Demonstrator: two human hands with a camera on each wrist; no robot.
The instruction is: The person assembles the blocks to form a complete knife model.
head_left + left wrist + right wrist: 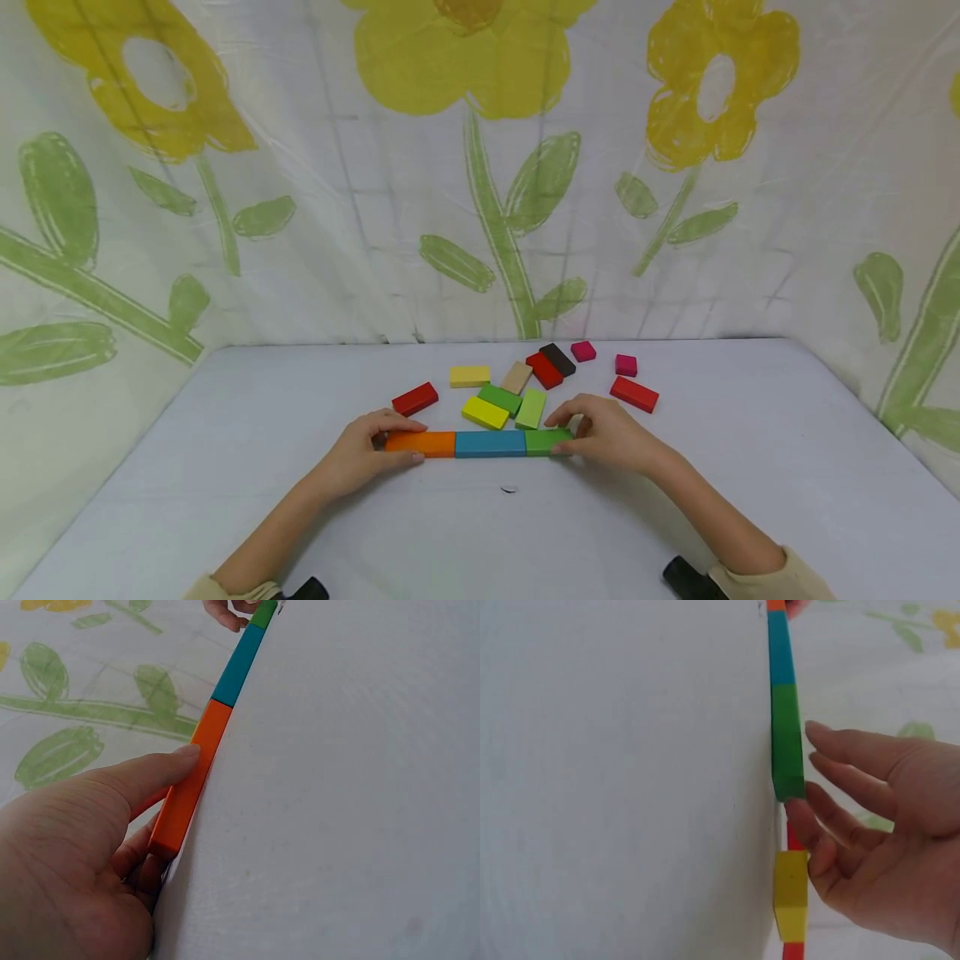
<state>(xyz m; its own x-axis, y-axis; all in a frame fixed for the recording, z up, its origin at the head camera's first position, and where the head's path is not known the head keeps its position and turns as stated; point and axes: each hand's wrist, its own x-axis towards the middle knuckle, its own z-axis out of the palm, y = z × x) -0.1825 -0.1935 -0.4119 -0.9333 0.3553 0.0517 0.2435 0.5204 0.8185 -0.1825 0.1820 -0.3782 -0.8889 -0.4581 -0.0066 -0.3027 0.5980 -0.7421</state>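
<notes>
An orange block (420,444), a blue block (490,443) and a green block (546,442) lie end to end in a straight row on the white table. My left hand (367,450) grips the orange block at the row's left end; the left wrist view shows the thumb (176,765) on its near face. At the right end my right hand (607,437) has its thumb and fingers about the green block. In the right wrist view the fingertips (799,814) are close to the end of the green block (787,742).
Behind the row lie a yellow block (485,412), a light-green block (531,408), another green block (500,398) and a tan block (517,377). Red blocks (415,399), a black block (558,359) and small magenta blocks (626,364) lie around them. A flowered cloth (337,208) hangs behind.
</notes>
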